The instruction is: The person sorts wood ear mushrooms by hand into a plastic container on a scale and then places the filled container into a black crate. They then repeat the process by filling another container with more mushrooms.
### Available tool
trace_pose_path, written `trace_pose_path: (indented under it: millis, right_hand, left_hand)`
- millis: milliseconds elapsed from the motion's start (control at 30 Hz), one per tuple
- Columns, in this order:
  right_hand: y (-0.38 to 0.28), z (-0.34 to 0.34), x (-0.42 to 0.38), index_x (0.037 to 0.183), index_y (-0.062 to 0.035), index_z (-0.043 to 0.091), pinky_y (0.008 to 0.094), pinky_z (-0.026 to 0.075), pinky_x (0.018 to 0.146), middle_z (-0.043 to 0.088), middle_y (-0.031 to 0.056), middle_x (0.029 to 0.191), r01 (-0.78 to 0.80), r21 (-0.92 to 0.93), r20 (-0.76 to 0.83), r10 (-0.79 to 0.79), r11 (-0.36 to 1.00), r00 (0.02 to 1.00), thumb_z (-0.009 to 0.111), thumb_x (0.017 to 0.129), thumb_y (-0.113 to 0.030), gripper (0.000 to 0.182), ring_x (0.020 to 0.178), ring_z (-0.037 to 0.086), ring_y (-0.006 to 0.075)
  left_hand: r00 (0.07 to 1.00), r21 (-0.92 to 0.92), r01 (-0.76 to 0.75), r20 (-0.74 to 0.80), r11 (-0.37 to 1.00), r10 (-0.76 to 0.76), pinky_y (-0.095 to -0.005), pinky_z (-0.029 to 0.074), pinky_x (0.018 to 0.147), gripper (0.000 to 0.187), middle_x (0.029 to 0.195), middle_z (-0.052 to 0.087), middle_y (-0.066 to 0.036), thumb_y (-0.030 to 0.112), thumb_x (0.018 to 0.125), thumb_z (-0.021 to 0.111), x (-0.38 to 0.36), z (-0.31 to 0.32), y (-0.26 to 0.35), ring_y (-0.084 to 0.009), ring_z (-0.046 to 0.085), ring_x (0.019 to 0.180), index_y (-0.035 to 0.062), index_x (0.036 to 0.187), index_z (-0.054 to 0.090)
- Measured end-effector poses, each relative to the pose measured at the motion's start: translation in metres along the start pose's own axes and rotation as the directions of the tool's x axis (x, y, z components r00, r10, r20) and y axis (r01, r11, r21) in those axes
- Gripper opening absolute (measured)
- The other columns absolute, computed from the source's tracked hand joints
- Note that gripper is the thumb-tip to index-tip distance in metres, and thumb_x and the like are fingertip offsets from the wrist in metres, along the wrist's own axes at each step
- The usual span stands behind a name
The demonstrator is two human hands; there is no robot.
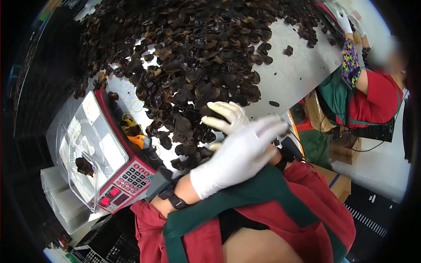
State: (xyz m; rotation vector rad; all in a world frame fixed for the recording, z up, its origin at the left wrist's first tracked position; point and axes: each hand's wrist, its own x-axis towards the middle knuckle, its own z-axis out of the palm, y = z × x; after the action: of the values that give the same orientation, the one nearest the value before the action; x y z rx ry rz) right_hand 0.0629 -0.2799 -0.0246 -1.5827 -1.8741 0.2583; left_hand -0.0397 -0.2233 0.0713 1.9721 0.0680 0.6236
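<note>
My left hand (241, 155), in a white glove, reaches across to the right over my right hand. Its fingers are stretched out and blurred at the tips, with nothing visible in them. Partly covered by it, my right hand (230, 117), also gloved, points left at the near edge of a pile of dark, curled pieces like wood ear mushrooms (201, 48). Its fingers are spread, and I see nothing between them. On the left stands a red and white electronic scale (133, 179). A clear plastic box (94, 193) lies on it with one dark piece (84, 166) inside.
Beside the scale lie yellow rubber bands (130, 125) and an orange-handled tool (139, 141). Stacked clear boxes (61, 193) stand below at left. The metal table (298, 70) ends at right, where a co-worker (377, 94) with gloved hands works by another red device (331, 17).
</note>
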Motion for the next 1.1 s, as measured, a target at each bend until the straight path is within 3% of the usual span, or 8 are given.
trace_pose_path:
  millis: [100,167,233,567,667,767,967,1100]
  right_hand:
    - [-0.024,0.015,0.006,0.140,-0.0499,0.049,0.0470,0.007,0.119,0.030,0.0045,0.161,0.002,-0.171,0.210,0.034,0.985,0.977,0.048,0.086,-0.060,0.055,0.147,0.025,0.0228]
    - [-0.029,0.017,0.020,0.139,-0.0404,0.054,0.0617,0.023,0.112,0.032,0.0136,0.158,0.142,-0.175,0.289,-0.087,0.974,0.953,0.068,0.072,-0.064,0.072,0.145,0.027,0.0363]
    - [-0.026,0.023,0.036,0.137,-0.0423,0.054,0.0620,0.040,0.099,0.029,0.0089,0.161,0.253,-0.217,0.250,-0.197,0.943,0.948,0.055,0.083,-0.051,0.055,0.141,0.038,0.0345]
    - [-0.005,0.037,0.047,0.096,-0.0179,0.070,0.0266,0.052,0.055,0.063,-0.0032,0.097,0.198,-0.193,-0.113,-0.222,0.961,0.968,0.072,0.071,-0.018,0.025,0.081,0.060,0.0154]
    - [0.000,0.037,0.057,0.089,-0.0146,0.071,0.0301,0.054,0.060,0.065,-0.0012,0.088,0.143,0.048,-0.224,-0.129,0.989,0.966,0.071,0.072,-0.008,0.019,0.077,0.064,0.0172]
    - [0.000,0.026,0.072,0.089,-0.0050,0.072,0.0292,0.054,0.068,0.068,0.0075,0.087,-0.044,0.438,-0.189,0.139,0.898,0.972,0.069,0.078,-0.001,0.012,0.077,0.067,0.0217]
    - [0.006,-0.021,0.102,0.107,0.0037,0.070,0.0221,0.050,0.073,0.070,0.0020,0.094,-0.449,0.849,0.296,0.452,0.280,0.841,0.064,0.093,-0.007,0.019,0.083,0.062,0.0056]
    - [0.026,-0.040,0.109,0.115,0.0033,0.068,0.0253,0.050,0.084,0.070,0.0049,0.104,-0.418,0.839,0.254,0.429,0.348,0.867,0.067,0.093,-0.011,0.026,0.096,0.063,0.0106]
  left_hand:
    - [0.993,-0.012,0.110,0.053,0.994,-0.109,-0.0390,0.050,0.089,0.043,0.117,0.062,-0.015,0.002,0.083,0.069,-0.019,0.001,0.001,-0.0326,0.063,0.105,0.0046,0.125,0.059]
    - [0.991,0.017,0.129,0.041,0.992,-0.129,-0.0382,0.051,0.088,0.039,0.113,0.064,-0.014,0.002,0.084,0.068,-0.032,-0.007,0.000,-0.0313,0.063,0.102,0.0046,0.123,0.061]
    - [0.990,0.049,0.137,0.022,0.989,-0.138,-0.0373,0.051,0.086,0.036,0.109,0.065,-0.013,0.001,0.085,0.067,-0.043,-0.016,0.001,-0.0300,0.064,0.098,0.0046,0.120,0.063]
    - [0.904,0.448,0.416,-0.302,0.792,-0.303,-0.0388,0.050,0.088,0.028,0.105,0.067,-0.011,0.002,0.084,0.064,-0.123,-0.050,0.006,-0.0276,0.064,0.099,0.0070,0.111,0.065]
    - [0.881,0.840,0.460,-0.389,0.289,-0.269,-0.0423,0.042,0.099,0.035,0.108,0.065,-0.009,0.004,0.079,0.059,-0.127,-0.072,-0.010,-0.0291,0.059,0.107,0.0059,0.114,0.063]
    - [0.840,0.902,0.421,-0.347,0.098,-0.417,-0.0395,0.044,0.086,0.026,0.095,0.063,-0.010,0.004,0.080,0.056,-0.128,-0.084,-0.039,-0.0270,0.059,0.096,0.0064,0.104,0.064]
    - [0.819,0.856,0.510,-0.454,0.084,-0.352,-0.0386,0.045,0.074,0.008,0.084,0.059,-0.008,0.008,0.082,0.061,-0.118,-0.085,-0.032,-0.0272,0.059,0.086,0.0098,0.089,0.063]
    - [0.865,0.797,0.498,-0.424,0.343,-0.269,-0.0389,0.046,0.075,0.014,0.086,0.062,-0.008,0.007,0.081,0.068,-0.100,-0.079,-0.003,-0.0276,0.060,0.084,0.0102,0.093,0.064]
